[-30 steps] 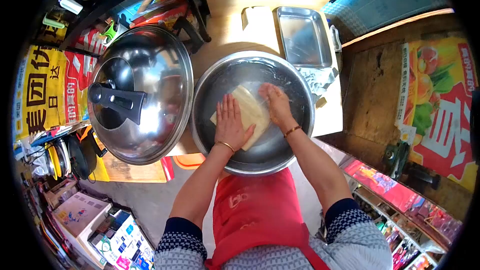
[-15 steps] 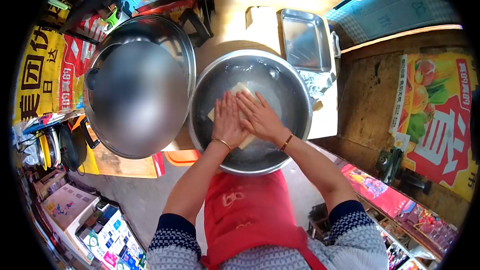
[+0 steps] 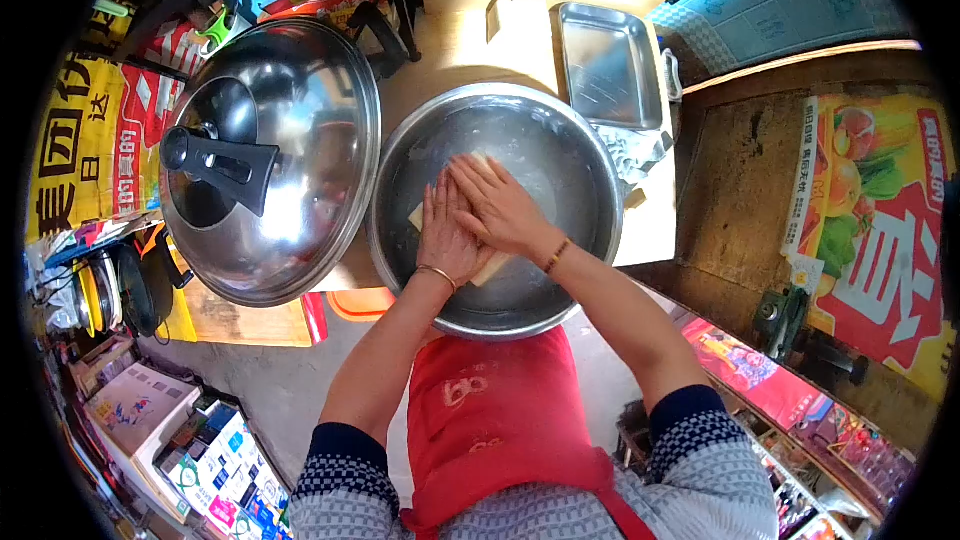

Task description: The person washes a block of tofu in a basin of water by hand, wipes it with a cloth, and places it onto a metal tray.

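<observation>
Because the pale, dough-like piece (image 3: 488, 269) lies in the metal basin (image 3: 565, 195) beneath your hands, most of it is hidden, with only its edges showing. Judging by its look, it is soft and pliable, not brittle, and probably light enough to lift easily; whether it is sticky or slippery, you cannot tell. Fingertips could dent or stretch it, so broad palm contact suits it; to pick it up, slide your fingers under opposite edges and support the middle. Your left hand (image 3: 446, 240) is flat on it, fingers extended and close together; your right hand (image 3: 503, 208) is also flattened out, partly overlapping the left. Neither is curled around anything. Beyond the basin's rim, the big domed lid (image 3: 318, 155) is to your left, and the shallow metal tray (image 3: 612, 70) sits ahead to your right.
</observation>
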Available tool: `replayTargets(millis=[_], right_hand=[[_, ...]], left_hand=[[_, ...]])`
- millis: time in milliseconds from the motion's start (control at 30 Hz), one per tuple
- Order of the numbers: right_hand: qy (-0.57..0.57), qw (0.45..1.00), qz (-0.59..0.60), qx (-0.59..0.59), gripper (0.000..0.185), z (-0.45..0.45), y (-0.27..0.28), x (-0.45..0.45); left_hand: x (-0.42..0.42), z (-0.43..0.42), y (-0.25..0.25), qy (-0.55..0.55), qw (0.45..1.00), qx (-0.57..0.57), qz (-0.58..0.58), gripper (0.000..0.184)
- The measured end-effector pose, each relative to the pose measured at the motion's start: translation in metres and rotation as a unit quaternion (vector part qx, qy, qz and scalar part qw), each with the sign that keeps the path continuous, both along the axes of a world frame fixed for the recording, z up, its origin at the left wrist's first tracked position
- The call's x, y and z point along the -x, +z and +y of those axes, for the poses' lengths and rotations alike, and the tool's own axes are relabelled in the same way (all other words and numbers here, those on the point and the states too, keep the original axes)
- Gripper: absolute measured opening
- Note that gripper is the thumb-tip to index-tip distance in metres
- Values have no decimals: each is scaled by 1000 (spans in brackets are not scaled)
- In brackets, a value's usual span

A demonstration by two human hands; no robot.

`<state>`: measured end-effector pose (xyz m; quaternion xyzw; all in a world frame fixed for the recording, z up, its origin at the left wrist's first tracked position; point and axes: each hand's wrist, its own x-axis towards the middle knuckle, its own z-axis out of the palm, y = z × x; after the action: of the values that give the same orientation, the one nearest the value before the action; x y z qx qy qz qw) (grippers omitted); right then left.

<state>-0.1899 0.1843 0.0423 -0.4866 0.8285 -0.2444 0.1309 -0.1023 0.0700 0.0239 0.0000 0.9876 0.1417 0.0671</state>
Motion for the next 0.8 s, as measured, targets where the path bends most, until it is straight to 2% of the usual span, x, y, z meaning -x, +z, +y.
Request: replayTargets(millis=[67,133,267,333,367,433,467,533,667,733,800], right_hand=[[13,1000,25,-1,62,22,6,-8],[19,998,24,-53,61,39,-3,-19],[7,998,53,-34,58,9,-20,4],[-95,993,-58,33,54,-3,-30,13],[-97,993,-63,35,54,-9,-35,19],[-167,961,-216,38,50,-20,-41,36],[-171,960,-219,41,50,-20,-44,44],[-153,935,-319,16,49,-15,-48,52],[-196,931,-306,18,50,5,-42,28],[-252,941,-214,74,43,21,-47,6],[-261,940,-201,86,41,19,-47,1]], left_hand=[[6,0,-2,-9,1000,22,-12,92],[4,1,0,1,999,29,-14,91],[6,0,-4,0,999,26,-21,90],[4,3,-4,5,999,33,-17,89],[3,4,-3,3,999,35,-21,89],[5,3,-2,11,999,33,-11,89],[6,3,-2,6,999,35,-13,89],[7,6,-1,20,999,18,-27,90],[9,6,5,25,999,16,-24,90],[10,5,13,16,999,20,-40,90],[8,4,10,15,999,20,-30,90]])
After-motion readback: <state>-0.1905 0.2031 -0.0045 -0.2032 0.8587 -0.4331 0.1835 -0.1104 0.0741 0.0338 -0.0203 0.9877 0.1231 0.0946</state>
